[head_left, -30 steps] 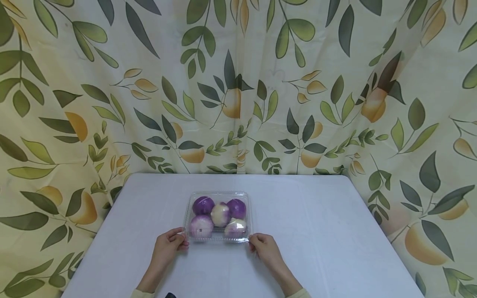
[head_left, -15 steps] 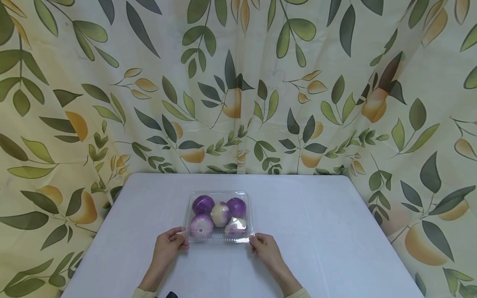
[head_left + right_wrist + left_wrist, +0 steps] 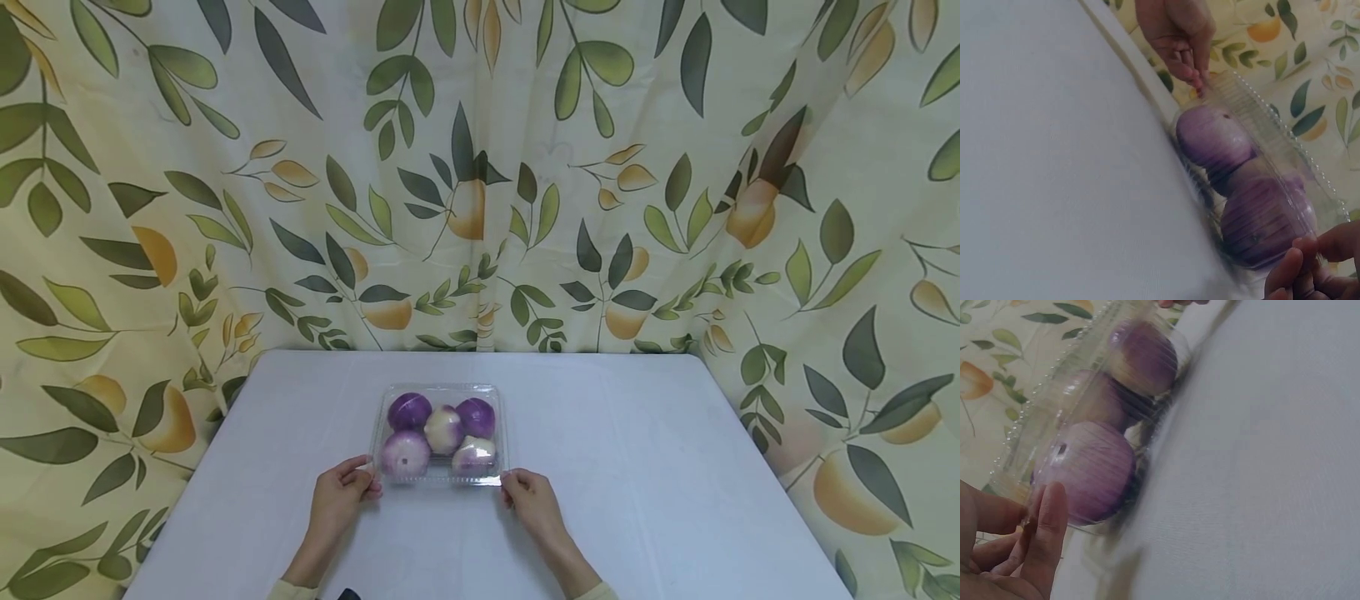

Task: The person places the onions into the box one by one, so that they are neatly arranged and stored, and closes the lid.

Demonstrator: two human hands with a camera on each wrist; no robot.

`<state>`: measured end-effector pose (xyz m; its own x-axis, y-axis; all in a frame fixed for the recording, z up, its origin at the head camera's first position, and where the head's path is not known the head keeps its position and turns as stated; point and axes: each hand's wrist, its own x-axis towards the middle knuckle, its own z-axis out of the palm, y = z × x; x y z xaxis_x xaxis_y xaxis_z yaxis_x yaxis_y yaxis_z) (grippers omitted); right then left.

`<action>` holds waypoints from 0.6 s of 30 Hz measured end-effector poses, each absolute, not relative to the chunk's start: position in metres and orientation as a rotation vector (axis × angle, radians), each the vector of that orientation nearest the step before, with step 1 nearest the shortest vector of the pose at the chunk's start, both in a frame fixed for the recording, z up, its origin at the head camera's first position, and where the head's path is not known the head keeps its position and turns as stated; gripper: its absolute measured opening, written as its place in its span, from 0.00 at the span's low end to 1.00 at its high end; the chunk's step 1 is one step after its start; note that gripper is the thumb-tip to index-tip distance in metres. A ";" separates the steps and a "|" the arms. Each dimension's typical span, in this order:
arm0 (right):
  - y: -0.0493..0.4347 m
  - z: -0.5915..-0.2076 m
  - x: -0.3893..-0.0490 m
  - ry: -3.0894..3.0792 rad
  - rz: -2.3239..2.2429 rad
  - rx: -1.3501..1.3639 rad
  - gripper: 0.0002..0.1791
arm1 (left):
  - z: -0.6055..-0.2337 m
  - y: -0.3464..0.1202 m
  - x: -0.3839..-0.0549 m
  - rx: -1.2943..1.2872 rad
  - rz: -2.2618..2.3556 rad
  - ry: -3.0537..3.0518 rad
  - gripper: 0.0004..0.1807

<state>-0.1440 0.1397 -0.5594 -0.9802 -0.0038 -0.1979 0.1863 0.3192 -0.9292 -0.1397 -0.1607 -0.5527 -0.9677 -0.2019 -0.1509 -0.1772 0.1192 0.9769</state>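
A clear plastic clamshell box (image 3: 441, 481) sits on the white table, its lid down over several purple-and-white onions (image 3: 406, 454). At its near left corner my left hand (image 3: 339, 496) pinches the rim between thumb and fingers. My right hand (image 3: 537, 502) grips the near right corner in the same way. The left wrist view has the left thumb and fingers (image 3: 1052, 519) on the rim beside a pale purple onion (image 3: 1088, 472). In the right wrist view, fingertips (image 3: 1296, 256) hold the rim close to a darker onion (image 3: 1260, 225).
The white-covered table (image 3: 637, 467) extends on both sides of the box. A leaf-and-fruit patterned curtain (image 3: 480, 167) hangs behind and beside it. A small black object (image 3: 348, 594) shows at the bottom edge of the head view, too cut off to identify.
Both hands keep their hold on the near corners. The near right corner moves slightly right, then back, and the glare over the near right onion changes with it.
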 end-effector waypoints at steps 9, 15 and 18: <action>0.140 -0.559 -0.146 2.373 -1.763 0.182 0.17 | -0.556 -0.162 -0.145 0.420 -2.021 -2.326 0.17; 0.151 -0.557 -0.150 2.367 -1.771 0.241 0.15 | -0.554 -0.167 -0.144 0.441 -1.934 -2.374 0.17; 0.159 -0.552 -0.152 2.410 -1.756 0.250 0.15 | -0.547 -0.171 -0.144 0.430 -1.840 -2.401 0.17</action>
